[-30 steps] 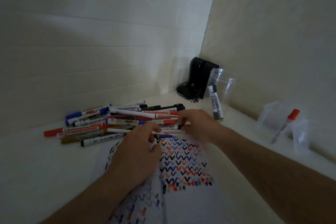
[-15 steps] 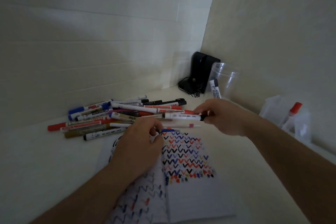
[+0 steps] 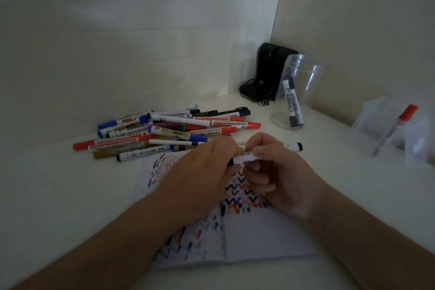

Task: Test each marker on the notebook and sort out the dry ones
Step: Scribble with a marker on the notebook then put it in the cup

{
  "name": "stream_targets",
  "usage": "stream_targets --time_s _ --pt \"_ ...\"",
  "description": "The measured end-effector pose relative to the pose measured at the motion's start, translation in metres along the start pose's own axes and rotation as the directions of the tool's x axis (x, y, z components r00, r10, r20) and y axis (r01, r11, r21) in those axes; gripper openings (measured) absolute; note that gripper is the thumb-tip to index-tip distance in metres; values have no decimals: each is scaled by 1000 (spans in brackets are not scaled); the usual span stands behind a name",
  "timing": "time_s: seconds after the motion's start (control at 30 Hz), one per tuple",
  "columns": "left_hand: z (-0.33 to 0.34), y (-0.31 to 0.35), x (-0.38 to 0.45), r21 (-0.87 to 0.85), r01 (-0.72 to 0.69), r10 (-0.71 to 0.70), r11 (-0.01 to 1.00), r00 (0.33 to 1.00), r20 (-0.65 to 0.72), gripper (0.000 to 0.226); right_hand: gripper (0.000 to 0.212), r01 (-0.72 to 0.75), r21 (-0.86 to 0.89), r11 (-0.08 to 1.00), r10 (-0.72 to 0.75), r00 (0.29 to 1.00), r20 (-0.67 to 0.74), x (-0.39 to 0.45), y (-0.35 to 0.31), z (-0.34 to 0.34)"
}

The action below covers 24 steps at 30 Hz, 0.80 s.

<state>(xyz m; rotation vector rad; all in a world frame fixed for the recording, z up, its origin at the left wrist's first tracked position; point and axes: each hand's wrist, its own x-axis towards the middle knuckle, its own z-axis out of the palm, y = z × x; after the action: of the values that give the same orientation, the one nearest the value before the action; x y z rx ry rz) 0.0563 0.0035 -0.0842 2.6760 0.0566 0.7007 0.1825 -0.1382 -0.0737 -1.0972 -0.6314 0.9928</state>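
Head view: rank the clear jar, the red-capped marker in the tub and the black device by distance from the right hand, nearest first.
From the right hand:
1. Clear jar, just beyond it.
2. Black device, back corner.
3. Red-capped marker, far right; too close to call against the device.

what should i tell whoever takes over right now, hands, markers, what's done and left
Left hand and right hand: both grip one white marker above the notebook.
Things: the marker pile lies behind the notebook; one marker stands in the clear jar, one red-capped marker in the plastic tub.
Done: the notebook pages hold many test marks.
Left: test the held marker, then the pile.
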Motion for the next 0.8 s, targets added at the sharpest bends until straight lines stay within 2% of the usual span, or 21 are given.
stream_targets --time_s 0.07,0.13,0.27,0.33,0.43,0.6,0.8 --pt "0 5 -4 -15 17 -16 1000 996 82 21 18 8 -3 1000 -8 1000 -28 -3 -1 -2" --pt "2 9 -8 -30 36 -32 999 990 140 29 11 65 -124 990 -74 995 -72 -5 1 0" --pt "-1 12 -11 57 9 -14 998 996 93 47 12 184 -242 953 -218 968 -122 -9 4 11" --pt "-3 13 -11 39 -6 4 999 998 68 46 17 187 -230 955 -221 967 -130 -11 3 13" --pt "0 14 -10 -45 -7 9 999 999 49 32 25 166 -187 968 -193 971 -140 -12 4 12" --pt "-2 17 -9 -114 60 -45 992 991 124 38 38 115 -112 987 -129 983 -132 -12 6 15" --pt "-4 20 -7 -182 93 -63 979 984 168 29 43 114 -46 992 -119 988 -101 -13 5 11"
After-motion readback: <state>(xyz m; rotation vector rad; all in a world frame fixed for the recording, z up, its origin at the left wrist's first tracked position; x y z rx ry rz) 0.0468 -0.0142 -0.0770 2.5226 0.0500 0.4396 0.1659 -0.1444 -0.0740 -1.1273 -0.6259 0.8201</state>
